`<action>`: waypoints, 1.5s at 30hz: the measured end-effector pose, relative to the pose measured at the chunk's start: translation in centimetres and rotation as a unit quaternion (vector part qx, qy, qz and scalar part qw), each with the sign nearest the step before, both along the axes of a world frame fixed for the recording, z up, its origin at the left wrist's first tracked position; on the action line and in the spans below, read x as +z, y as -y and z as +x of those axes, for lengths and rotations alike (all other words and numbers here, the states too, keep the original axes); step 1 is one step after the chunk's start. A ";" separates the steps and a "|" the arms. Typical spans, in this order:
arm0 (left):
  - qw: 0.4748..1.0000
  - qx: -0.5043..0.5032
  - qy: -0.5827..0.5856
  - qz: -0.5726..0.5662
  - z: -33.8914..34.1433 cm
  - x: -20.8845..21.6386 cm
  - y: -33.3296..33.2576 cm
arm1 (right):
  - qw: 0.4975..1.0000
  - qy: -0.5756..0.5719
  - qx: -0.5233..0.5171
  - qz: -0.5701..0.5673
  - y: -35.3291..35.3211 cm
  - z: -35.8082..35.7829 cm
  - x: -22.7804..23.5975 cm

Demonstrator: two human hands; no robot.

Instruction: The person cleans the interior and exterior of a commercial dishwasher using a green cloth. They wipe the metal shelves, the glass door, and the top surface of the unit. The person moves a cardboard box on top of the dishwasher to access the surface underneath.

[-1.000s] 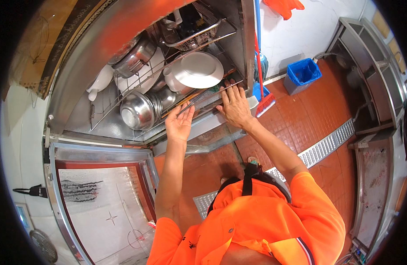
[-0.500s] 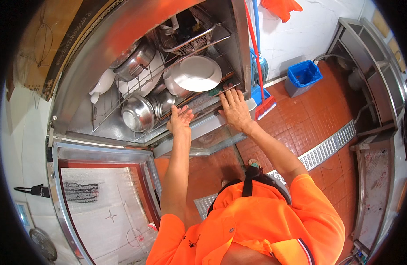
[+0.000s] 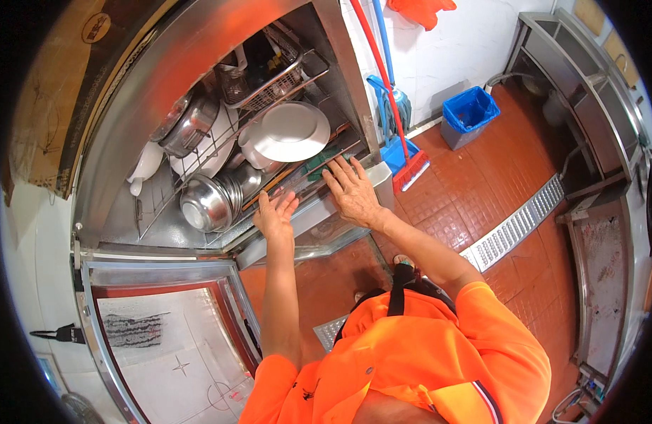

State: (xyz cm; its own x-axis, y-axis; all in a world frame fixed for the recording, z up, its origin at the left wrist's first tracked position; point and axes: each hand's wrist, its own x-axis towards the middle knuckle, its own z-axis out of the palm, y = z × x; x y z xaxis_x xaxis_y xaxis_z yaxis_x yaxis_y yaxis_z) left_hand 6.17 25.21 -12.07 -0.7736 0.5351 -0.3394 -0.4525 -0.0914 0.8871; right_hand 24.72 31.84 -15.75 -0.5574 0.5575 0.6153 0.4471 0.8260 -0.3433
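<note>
A steel cabinet [image 3: 156, 240] stands open before me, with a wire rack [image 3: 155, 218] of dishes inside. My left hand [image 3: 275, 213] is at the cabinet's front, right of a stack of steel bowls [image 3: 202, 203]; its fingers are parted and hold nothing I can see. My right hand [image 3: 352, 191] lies with spread fingers over the front edge, below a green item [image 3: 317, 168] on the rack whose kind I cannot make out. White plates [image 3: 292, 128] lean just beyond both hands. Thin sticks [image 3: 280, 177] run along the rack's front.
A steel pot [image 3: 191, 127], a white spoon [image 3: 136, 185] and a wire basket [image 3: 273, 88] sit deeper in the cabinet. Its glass door [image 3: 170, 353] hangs open at left. On the right stand a red broom [image 3: 413, 169], a blue-lined bin [image 3: 470, 113] and a floor grate [image 3: 517, 226].
The view has shifted, so the cabinet sits further left. My right hand has drawn slightly back from the rack's front bar; my left hand stays near the bowls.
</note>
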 end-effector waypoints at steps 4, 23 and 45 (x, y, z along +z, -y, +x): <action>0.995 0.001 -0.005 -0.103 -0.1 0.8 1.1 | 1.000 0.017 -0.011 -0.006 0.5 -0.2 -0.4; 0.970 -0.205 0.129 -0.015 -8.2 1.2 4.8 | 0.998 0.064 -0.009 -0.005 0.2 0.3 -0.6; 0.958 -0.265 0.099 -0.036 -8.9 3.2 6.8 | 0.998 0.060 0.005 -0.014 -0.2 0.4 -0.9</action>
State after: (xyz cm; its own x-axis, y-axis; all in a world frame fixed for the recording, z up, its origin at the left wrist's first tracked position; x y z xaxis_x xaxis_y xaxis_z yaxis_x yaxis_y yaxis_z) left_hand -2.71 18.39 -8.91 -0.3155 0.8048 -0.5027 -0.5790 0.2565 0.7739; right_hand 25.14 32.00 -16.67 -0.6311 0.5678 0.5285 0.4786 0.8212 -0.3107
